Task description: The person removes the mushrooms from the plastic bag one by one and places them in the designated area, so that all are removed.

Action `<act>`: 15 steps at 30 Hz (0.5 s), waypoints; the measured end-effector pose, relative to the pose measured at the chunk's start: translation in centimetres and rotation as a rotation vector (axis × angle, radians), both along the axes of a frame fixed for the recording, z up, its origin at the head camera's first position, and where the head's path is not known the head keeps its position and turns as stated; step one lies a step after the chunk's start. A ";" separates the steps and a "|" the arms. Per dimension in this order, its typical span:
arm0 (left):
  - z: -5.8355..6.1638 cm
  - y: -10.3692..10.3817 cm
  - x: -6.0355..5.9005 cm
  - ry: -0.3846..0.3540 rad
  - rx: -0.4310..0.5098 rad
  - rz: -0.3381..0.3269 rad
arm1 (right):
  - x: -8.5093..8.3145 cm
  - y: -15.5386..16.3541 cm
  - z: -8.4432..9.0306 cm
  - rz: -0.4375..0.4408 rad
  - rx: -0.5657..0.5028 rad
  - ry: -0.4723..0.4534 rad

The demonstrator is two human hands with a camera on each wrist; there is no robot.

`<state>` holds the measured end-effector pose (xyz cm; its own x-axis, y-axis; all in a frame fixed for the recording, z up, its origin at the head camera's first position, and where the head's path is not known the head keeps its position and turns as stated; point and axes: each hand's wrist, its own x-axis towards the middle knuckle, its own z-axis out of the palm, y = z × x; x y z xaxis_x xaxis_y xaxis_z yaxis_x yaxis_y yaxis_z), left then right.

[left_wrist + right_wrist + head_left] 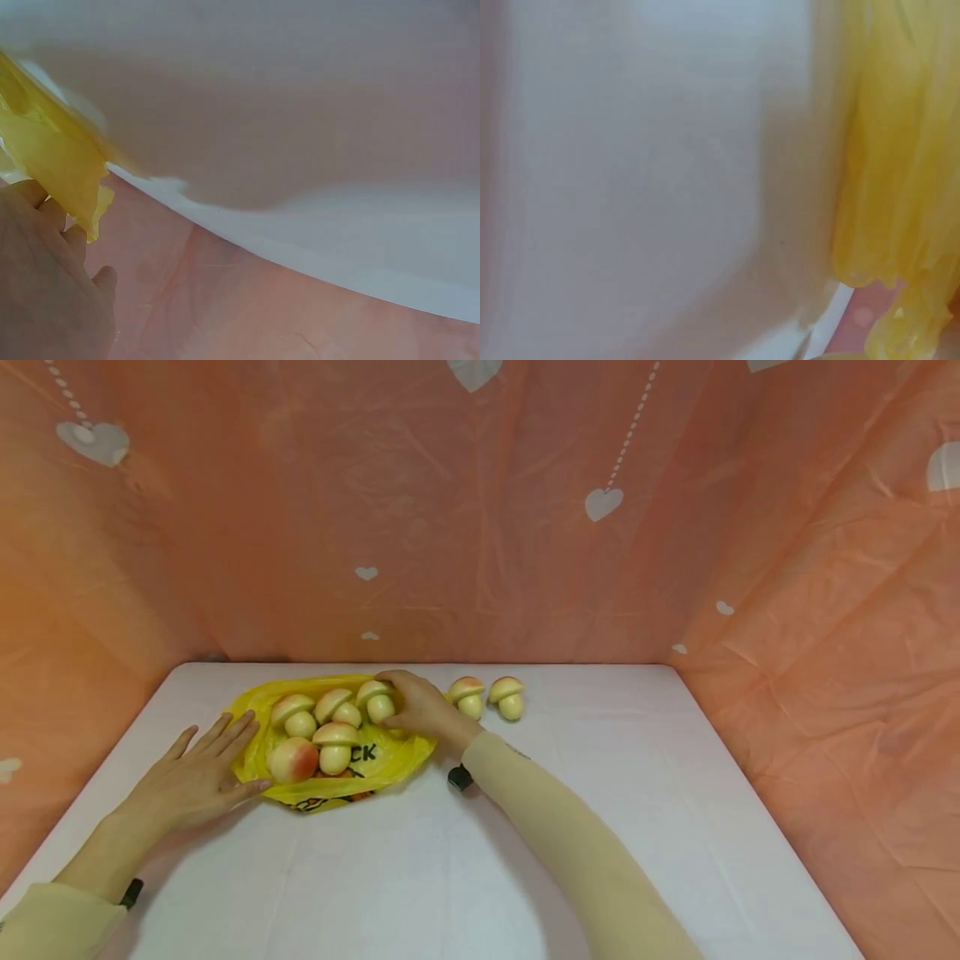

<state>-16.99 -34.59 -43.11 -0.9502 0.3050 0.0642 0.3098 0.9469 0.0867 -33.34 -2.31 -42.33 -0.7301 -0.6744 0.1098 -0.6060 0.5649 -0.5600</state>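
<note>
A yellow plastic bag lies spread on the table with several mushroom-shaped pieces on it, cream with reddish caps. My right hand pinches one toy mushroom at the bag's back right, thumb on one side and fingers on the other. Beside it sit more toy mushrooms, and one shows its round cap at the front left. My left hand, fingers extended, touches the bag's left edge. The left wrist view shows these fingers against the yellow plastic; the right wrist view shows only bag folds and tabletop.
Two more toy mushrooms stand just right of my right hand, off the bag. The white table meets a pink-orange cloth with hearts at the back and sides.
</note>
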 end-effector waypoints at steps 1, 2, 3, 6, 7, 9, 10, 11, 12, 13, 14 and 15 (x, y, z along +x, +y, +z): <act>0.0 0.0 0.0 -0.001 0.001 -0.001 | 0.1 0.1 0.1 0.000 -0.005 -0.004; 0.1 0.0 0.0 -0.005 0.003 -0.001 | 0.2 0.2 0.2 -0.001 -0.014 -0.011; 0.1 0.0 0.0 -0.011 0.005 0.000 | 0.2 0.4 0.3 -0.003 -0.020 -0.016; 0.2 0.1 0.0 -0.024 0.010 0.003 | 0.6 0.7 0.7 -0.012 -0.043 -0.025; 0.2 0.1 0.0 -0.029 0.010 0.004 | 0.7 0.9 0.8 -0.013 -0.054 -0.024; 0.2 0.1 -0.1 -0.033 0.007 0.008 | 1.0 1.2 1.1 -0.017 -0.077 -0.015; 0.2 0.1 -0.1 -0.033 0.006 0.009 | 1.2 1.3 1.3 -0.017 -0.090 -0.007; 0.2 0.1 -0.1 -0.035 0.004 0.011 | 1.3 1.5 1.4 -0.019 -0.100 0.004; 0.2 0.1 -0.1 -0.034 0.004 0.012 | 1.4 1.7 1.6 -0.019 -0.109 0.013; 0.2 0.1 -0.2 -0.035 0.003 0.013 | 1.5 1.9 1.7 -0.019 -0.117 0.023; 0.1 0.1 -0.2 -0.035 0.004 0.014 | 1.6 2.1 1.8 -0.020 -0.124 0.028; 0.1 0.1 -0.2 -0.037 0.004 0.014 | 1.7 2.4 2.0 -0.021 -0.132 0.034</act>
<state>-17.19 -34.50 -42.98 -0.9561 0.2915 0.0302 0.2931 0.9506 0.1019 -31.64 0.05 -40.35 -0.7385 -0.6369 0.2213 -0.6145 0.5007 -0.6097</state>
